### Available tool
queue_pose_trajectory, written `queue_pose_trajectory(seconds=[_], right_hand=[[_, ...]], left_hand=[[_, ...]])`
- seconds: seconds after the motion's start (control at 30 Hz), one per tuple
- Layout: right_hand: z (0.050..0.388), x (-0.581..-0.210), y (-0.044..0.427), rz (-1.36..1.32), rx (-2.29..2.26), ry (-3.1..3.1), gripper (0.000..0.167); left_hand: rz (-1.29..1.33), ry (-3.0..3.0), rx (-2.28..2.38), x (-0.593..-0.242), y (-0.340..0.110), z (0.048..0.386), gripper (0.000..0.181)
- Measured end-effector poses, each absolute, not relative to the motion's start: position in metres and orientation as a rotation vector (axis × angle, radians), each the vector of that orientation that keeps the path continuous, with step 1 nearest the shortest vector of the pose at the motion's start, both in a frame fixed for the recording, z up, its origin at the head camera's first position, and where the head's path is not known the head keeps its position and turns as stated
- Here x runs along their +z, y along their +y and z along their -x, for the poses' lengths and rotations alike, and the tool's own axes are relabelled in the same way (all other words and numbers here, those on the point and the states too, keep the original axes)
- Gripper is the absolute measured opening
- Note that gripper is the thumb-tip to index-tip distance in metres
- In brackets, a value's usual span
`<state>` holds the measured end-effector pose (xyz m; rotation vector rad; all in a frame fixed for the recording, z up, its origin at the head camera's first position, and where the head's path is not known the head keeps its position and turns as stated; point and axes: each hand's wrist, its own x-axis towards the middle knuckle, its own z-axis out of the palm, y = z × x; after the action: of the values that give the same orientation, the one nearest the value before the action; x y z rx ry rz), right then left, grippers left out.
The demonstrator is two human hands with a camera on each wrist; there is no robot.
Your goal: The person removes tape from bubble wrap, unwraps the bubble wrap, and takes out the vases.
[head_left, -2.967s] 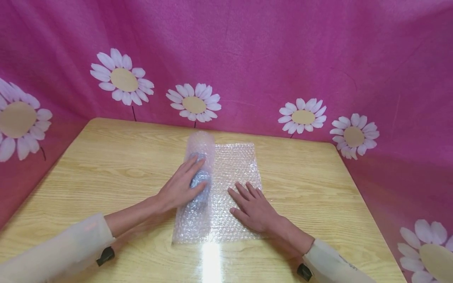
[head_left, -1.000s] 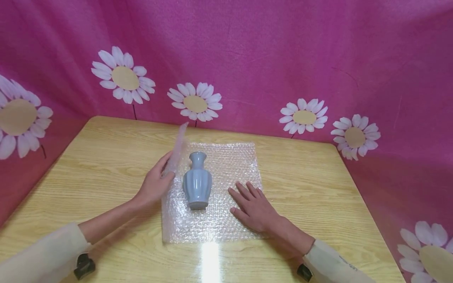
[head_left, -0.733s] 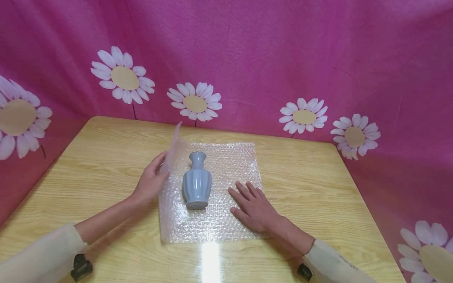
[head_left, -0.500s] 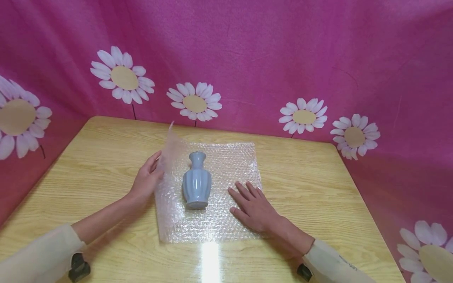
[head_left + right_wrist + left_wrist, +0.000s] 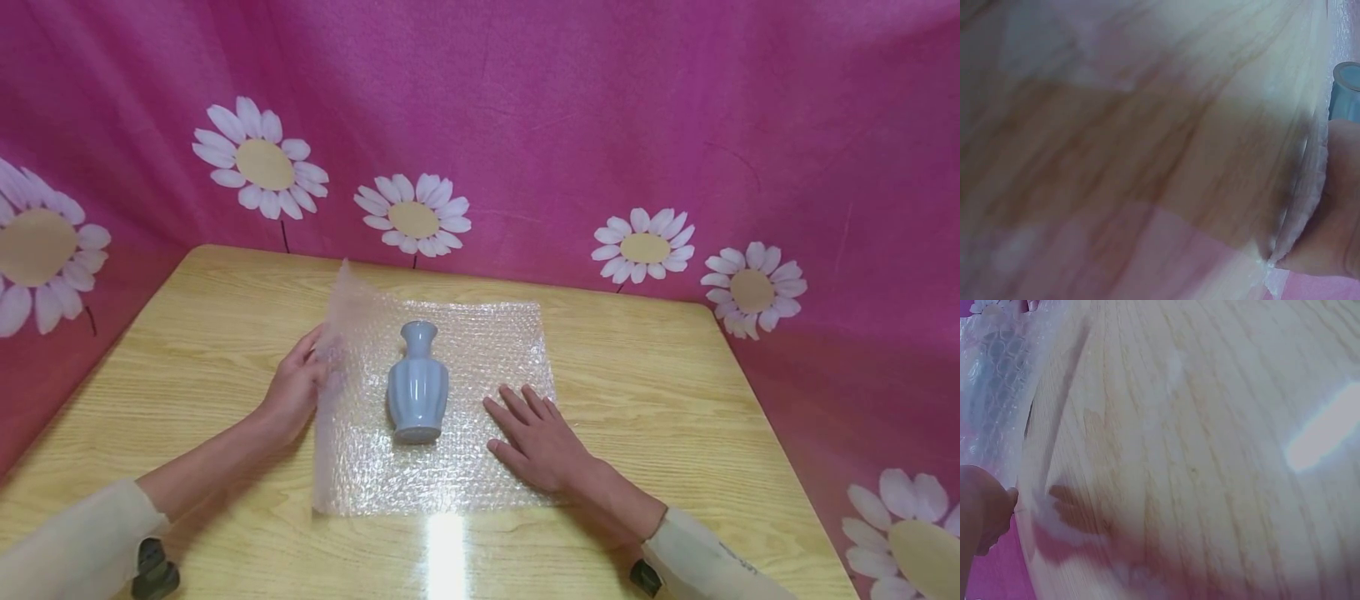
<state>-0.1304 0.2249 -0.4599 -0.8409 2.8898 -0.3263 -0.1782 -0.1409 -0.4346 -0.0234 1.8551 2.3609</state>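
A pale blue fluted vase [image 5: 417, 392] lies on its side on a sheet of clear bubble wrap [image 5: 487, 342], its neck toward the back of the table. With thumb and fingers, my left hand [image 5: 288, 390] pinches the sheet's left edge, which stands raised off the table. Flat on the right part of the sheet rests my right hand [image 5: 536, 446], fingers spread, clear of the vase. The left wrist view has the left hand [image 5: 986, 509] beside the lifted bubble wrap [image 5: 1007, 375]; its fingertips are partly hidden. The vase's mouth [image 5: 1349, 78] peeks in at the right wrist view's edge.
The light wooden table [image 5: 660, 400] extends around the sheet on all sides. A magenta cloth [image 5: 525, 125] with white daisies hangs behind it and along both sides. Bright light reflects off the table's near part [image 5: 447, 554].
Earlier the sheet's left side was folded over the vase under my left hand. That hand has peeled it back leftward, baring the vase. My right hand has stayed in place.
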Motion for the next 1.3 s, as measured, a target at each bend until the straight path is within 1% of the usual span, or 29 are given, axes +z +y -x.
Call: queue_pose_trajectory(seconds=[0.07,0.2,0.3,0.37,0.57,0.77,0.9,1.3], right_hand=[[0.13,-0.461,0.225,0.843,-0.329,2.891,0.064],[0.13,-0.461,0.225,0.849,-0.34,2.895,0.063],[0.13,-0.461,0.225,0.85,-0.345,2.897,0.063],[0.131,-0.461,0.225,0.85,-0.344,2.897,0.063],[0.13,-0.46,0.225,0.855,-0.342,2.901,0.063],[0.131,-0.462,0.225,0.848,-0.332,2.895,0.063],[0.131,-0.462,0.226,0.846,-0.328,2.891,0.064],[0.131,-0.462,0.226,0.865,-0.34,2.896,0.063]], left_hand=[[-0.015,1.79,2.408,-0.435,-0.142,0.178,0.076],[-0.071,1.661,2.477,-0.436,-0.143,0.177,0.079],[-0.077,1.598,2.506,-0.435,-0.143,0.176,0.084],[-0.063,1.593,2.498,-0.434,-0.143,0.175,0.084],[0.017,1.749,2.362,-0.429,-0.148,0.174,0.075],[0.097,2.034,2.199,-0.427,-0.151,0.176,0.075],[0.126,2.061,2.194,-0.428,-0.152,0.176,0.074],[0.081,2.169,2.113,-0.434,-0.16,0.178,0.074]])
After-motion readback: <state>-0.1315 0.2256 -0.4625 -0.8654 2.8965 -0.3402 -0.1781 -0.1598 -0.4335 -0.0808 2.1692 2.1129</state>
